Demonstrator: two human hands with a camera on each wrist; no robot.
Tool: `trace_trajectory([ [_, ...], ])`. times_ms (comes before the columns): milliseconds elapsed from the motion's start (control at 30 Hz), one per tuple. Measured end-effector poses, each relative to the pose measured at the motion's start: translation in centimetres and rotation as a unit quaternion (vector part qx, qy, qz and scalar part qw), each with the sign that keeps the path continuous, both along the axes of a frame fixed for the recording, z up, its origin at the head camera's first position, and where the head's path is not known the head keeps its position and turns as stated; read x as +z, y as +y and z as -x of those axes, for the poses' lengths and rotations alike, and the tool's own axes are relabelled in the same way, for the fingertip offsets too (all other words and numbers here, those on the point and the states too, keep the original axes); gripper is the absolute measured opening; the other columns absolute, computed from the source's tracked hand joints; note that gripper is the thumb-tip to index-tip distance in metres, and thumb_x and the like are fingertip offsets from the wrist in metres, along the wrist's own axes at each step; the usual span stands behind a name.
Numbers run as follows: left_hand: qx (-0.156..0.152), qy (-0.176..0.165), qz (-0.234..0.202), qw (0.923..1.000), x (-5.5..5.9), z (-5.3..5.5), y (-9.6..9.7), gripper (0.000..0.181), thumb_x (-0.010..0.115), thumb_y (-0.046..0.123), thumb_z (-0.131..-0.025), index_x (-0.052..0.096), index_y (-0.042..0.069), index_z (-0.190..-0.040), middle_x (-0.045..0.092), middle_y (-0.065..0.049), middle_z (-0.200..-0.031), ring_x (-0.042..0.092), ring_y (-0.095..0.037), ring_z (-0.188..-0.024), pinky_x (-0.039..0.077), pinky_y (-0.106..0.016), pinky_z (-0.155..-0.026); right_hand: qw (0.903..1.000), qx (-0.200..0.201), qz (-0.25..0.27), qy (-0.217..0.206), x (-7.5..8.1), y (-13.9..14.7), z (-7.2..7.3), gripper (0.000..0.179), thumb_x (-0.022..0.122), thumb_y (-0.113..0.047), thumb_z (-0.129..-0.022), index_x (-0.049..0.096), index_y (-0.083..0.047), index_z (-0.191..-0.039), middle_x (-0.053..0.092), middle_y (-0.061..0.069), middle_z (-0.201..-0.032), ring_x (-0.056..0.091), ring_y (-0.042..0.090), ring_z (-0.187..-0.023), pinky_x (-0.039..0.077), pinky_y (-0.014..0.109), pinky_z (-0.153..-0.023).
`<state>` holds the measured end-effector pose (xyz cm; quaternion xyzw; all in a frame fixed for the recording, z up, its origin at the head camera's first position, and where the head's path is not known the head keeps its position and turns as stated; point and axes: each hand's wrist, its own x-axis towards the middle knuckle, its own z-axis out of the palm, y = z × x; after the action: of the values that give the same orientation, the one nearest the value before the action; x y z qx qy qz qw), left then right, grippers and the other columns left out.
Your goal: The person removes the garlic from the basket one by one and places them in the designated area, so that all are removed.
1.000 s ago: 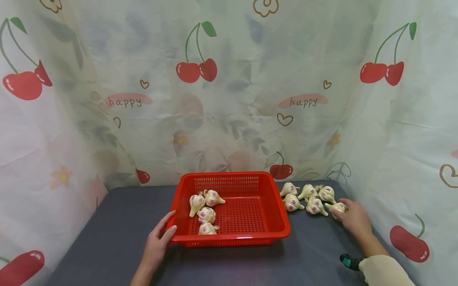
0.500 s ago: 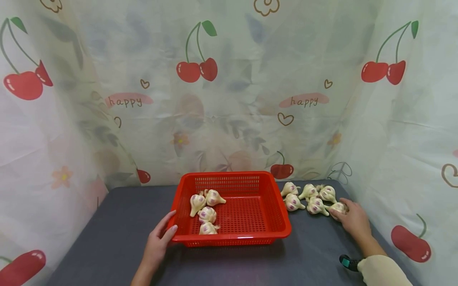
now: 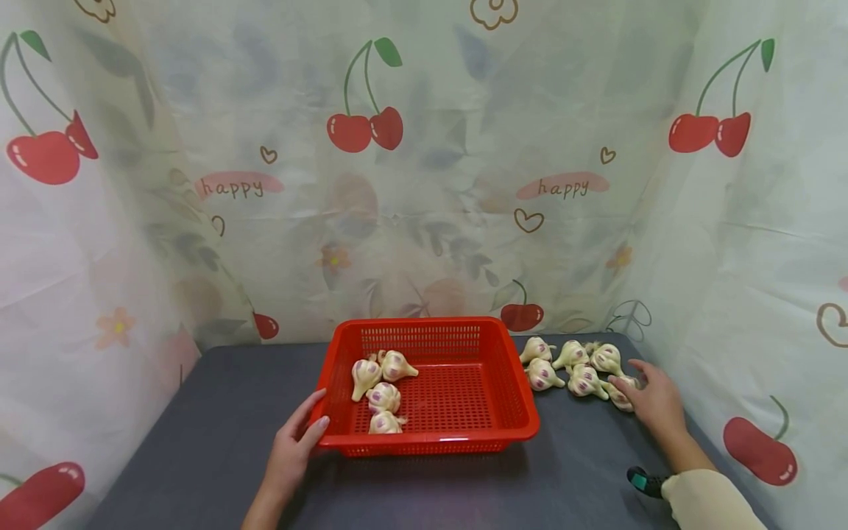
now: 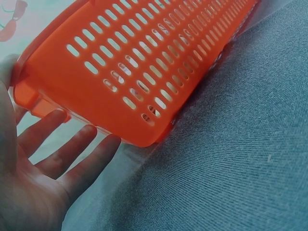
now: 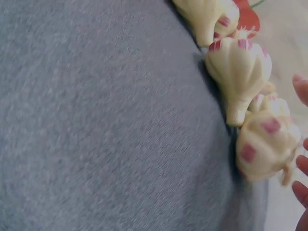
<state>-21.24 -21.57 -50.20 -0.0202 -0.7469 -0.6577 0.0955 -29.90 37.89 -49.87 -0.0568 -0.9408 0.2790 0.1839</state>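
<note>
My left hand (image 3: 289, 442) grips the front left corner of a red plastic basket (image 3: 433, 439), thumb over its rim. In the left wrist view the fingers (image 4: 79, 144) reach along the lower edge of the basket's slotted wall (image 4: 53, 91). Several garlic bulbs (image 3: 383, 397) lie in the basket's left half. At the right, my right hand (image 3: 660, 403) is beside the nearest bulb of a garlic group (image 3: 584, 380). The right wrist view shows that garlic bulb (image 5: 267, 144) on the cloth, its fingers (image 5: 301, 166) spread and apart from it.
A dark grey cloth (image 3: 199, 427) covers the table. Printed curtains (image 3: 424, 243) hang behind and at both sides. A black strap with a teal patch (image 3: 642, 482) is by the right sleeve (image 3: 709, 500).
The right hand's fingers have loosened from the garlic bulb at the group's right end, which has come to rest against its neighbour. The left hand and basket stay put.
</note>
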Motion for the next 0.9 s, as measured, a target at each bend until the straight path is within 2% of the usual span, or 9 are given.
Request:
trace_trajectory([
  [367, 0.001, -0.015, -0.004, 0.9999, 0.3, 0.1, 0.1, 0.049, 0.059, 0.019, -0.098, 0.046, 0.012, -0.145, 0.049, -0.018, -0.14, 0.057, -0.032, -0.11, 0.052, -0.024, -0.08, 0.998, 0.006, 0.023, 0.058, 2.5, -1.8, 0.8, 0.058, 0.068, -0.034, -0.092, 0.052, 0.006, -0.131, 0.049, 0.033, -0.129, 0.047, 0.048, -0.115, 0.039, 0.061, -0.09],
  [633, 0.01, -0.029, -0.002, 0.9995, 0.1, 0.2, -0.1, 0.049, 0.06, 0.023, -0.098, 0.046, 0.014, -0.144, 0.047, -0.018, -0.141, 0.059, -0.035, -0.108, 0.053, -0.027, -0.08, 0.9967, 0.033, 0.056, 0.047, 5.0, -4.6, 1.9, 0.067, 0.062, -0.049, -0.093, 0.05, 0.001, -0.136, 0.049, 0.029, -0.131, 0.046, 0.045, -0.118, 0.039, 0.061, -0.09],
  [767, 0.01, -0.034, -0.002, 0.9994, 0.0, 0.1, -0.1, 0.05, 0.06, 0.024, -0.098, 0.046, 0.015, -0.145, 0.047, -0.017, -0.142, 0.058, -0.035, -0.11, 0.053, -0.028, -0.082, 0.9954, 0.048, 0.073, 0.04, 6.0, -6.2, 2.7, 0.068, 0.062, -0.05, -0.092, 0.05, -0.001, -0.137, 0.048, 0.029, -0.132, 0.048, 0.044, -0.116, 0.043, 0.058, -0.087],
  [900, 0.006, -0.035, -0.006, 0.9994, 0.0, 0.1, 0.1, 0.05, 0.06, 0.024, -0.098, 0.045, 0.014, -0.145, 0.047, -0.018, -0.142, 0.058, -0.036, -0.11, 0.053, -0.029, -0.081, 0.9929, 0.063, 0.088, 0.051, 6.6, -7.7, 3.5, 0.066, 0.064, -0.049, -0.091, 0.053, -0.002, -0.135, 0.051, 0.026, -0.13, 0.05, 0.043, -0.114, 0.048, 0.055, -0.082],
])
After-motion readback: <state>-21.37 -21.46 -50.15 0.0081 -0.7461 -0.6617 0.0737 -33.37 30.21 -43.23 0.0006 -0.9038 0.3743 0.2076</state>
